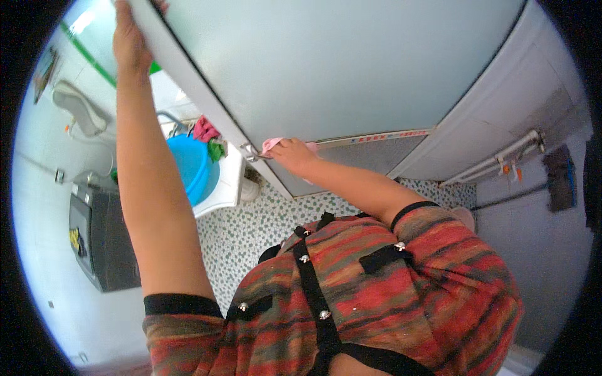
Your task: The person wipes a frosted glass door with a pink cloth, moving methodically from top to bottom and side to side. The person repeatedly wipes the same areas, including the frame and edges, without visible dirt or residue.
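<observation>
A door [345, 69] with a frosted glass pane and a pale frame stands in front of me. My left hand [133, 47] reaches up high and grips the upright edge of its frame, with fingertips just showing past the other side. Lower down, my right hand [293, 155] is closed on a pink cloth [273, 145], pressed against the door beside the metal handle [251, 152]. Part of the cloth shows beyond the fingers, and the rest lies hidden under the palm.
Left of the door, a white washbasin [226, 191] holds a blue plastic tub [188, 164], with red cloth [205, 129] and green cloth [216, 150] beside it. A dark box [103, 238] is on the left wall. Pipes [501, 160] run along the right wall above the pebble-patterned floor [235, 241].
</observation>
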`<act>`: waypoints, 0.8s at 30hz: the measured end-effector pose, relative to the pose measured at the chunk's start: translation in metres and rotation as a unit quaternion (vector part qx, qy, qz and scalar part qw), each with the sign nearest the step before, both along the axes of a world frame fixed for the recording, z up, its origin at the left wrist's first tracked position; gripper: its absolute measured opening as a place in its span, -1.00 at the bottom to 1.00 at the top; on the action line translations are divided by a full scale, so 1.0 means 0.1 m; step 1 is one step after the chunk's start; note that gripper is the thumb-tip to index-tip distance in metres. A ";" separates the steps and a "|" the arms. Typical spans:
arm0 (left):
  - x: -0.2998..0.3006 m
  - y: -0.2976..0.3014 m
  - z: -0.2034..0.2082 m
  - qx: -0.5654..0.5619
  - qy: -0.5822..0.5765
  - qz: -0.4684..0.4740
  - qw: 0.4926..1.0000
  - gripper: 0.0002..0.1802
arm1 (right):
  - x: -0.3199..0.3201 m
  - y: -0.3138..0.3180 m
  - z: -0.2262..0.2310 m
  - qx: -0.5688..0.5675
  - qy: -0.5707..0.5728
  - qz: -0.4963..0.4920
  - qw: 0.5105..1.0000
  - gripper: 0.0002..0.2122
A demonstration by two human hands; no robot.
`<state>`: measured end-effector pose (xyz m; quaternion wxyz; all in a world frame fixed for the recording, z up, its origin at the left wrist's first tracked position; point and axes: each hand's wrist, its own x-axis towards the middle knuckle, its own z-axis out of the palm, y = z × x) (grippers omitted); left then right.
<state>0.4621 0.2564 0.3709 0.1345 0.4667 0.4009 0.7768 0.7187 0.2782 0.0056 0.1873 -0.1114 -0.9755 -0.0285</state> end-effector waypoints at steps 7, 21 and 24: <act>0.35 -0.11 0.02 0.002 0.046 0.044 0.998 -0.42 | 0.32 0.07 0.11 0.014 -0.015 -0.013 1.000 -0.66; 0.36 -0.03 0.04 0.015 0.008 0.050 0.999 -0.45 | 2.24 0.70 0.55 -0.489 0.411 -0.368 0.675 -0.75; 0.41 -0.04 0.05 0.008 0.011 0.063 0.998 -0.45 | 2.46 0.85 0.43 0.035 0.281 -0.372 0.884 -0.64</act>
